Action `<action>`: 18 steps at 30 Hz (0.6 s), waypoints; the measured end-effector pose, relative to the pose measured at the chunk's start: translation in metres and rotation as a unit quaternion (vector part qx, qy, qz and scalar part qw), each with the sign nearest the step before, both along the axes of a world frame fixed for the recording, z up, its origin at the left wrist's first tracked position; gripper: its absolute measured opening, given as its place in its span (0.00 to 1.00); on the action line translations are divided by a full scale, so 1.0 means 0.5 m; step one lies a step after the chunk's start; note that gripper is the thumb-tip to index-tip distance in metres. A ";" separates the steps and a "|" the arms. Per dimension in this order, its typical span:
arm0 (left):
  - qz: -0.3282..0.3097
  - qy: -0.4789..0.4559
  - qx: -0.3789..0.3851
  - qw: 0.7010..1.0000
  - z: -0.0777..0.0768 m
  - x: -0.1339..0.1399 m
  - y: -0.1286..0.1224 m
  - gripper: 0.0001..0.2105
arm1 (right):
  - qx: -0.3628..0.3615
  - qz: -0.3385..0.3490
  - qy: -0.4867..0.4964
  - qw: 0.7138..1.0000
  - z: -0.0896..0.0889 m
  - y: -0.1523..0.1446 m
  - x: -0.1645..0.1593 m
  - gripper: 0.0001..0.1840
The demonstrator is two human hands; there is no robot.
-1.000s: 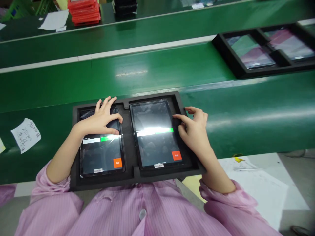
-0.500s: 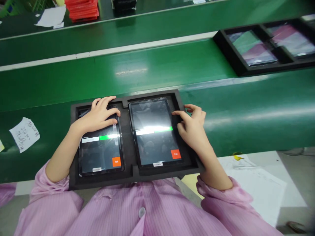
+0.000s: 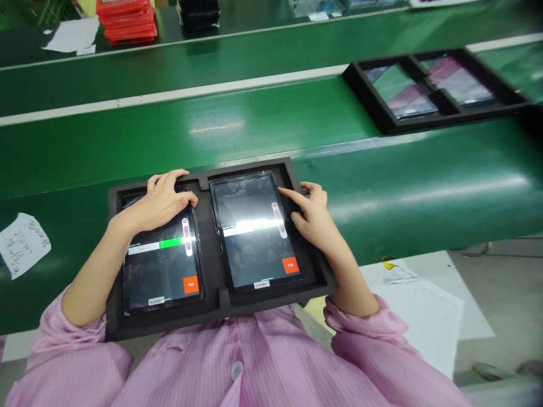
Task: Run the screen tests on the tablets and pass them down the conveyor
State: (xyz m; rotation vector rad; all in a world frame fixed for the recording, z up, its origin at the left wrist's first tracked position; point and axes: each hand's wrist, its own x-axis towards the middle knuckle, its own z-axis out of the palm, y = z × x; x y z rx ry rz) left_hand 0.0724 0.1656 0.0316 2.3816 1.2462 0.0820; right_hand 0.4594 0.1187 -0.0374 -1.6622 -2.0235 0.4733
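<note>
A black foam tray (image 3: 169,323) rests at the green bench's edge, against my body. Two tablets lie in it side by side, the left tablet (image 3: 144,277) and the right tablet (image 3: 254,254), each lit with an orange "Fail" box and a pink-and-white slider bar. My left hand (image 3: 159,203) lies over the upper part of the left tablet, its fingers apart, with the fingertips near the tablet's right side and the tray's far rim. My right hand (image 3: 311,217) stretches its index finger to the right tablet's upper right edge; its other fingers are bent over the tray's right rim.
Another black tray (image 3: 384,120) with two tablets sits on the green conveyor (image 3: 271,116) at upper right. Red packets (image 3: 127,20) and a black stack (image 3: 198,12) stand at the back. A handwritten note (image 3: 23,244) lies at left, white papers (image 3: 424,311) at right.
A slider bar now shows on the right tablet, and the left tablet's bar is brighter. My left index finger and thumb are closer together. The view has shifted slightly.
</note>
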 end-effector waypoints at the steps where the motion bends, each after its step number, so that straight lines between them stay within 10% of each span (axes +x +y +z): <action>1: 0.004 -0.001 -0.001 1.000 -0.001 -0.002 0.001 0.30 | 0.001 -0.003 0.005 1.000 0.000 -0.001 0.000 0.36; 13: -0.007 -0.006 0.008 1.000 -0.007 -0.016 -0.001 0.28 | -0.064 0.002 0.032 0.997 0.017 -0.001 -0.008 0.36; 18: -0.028 -0.002 0.056 0.998 -0.064 -0.063 0.022 0.20 | -0.091 0.009 0.064 0.994 0.038 -0.004 -0.015 0.37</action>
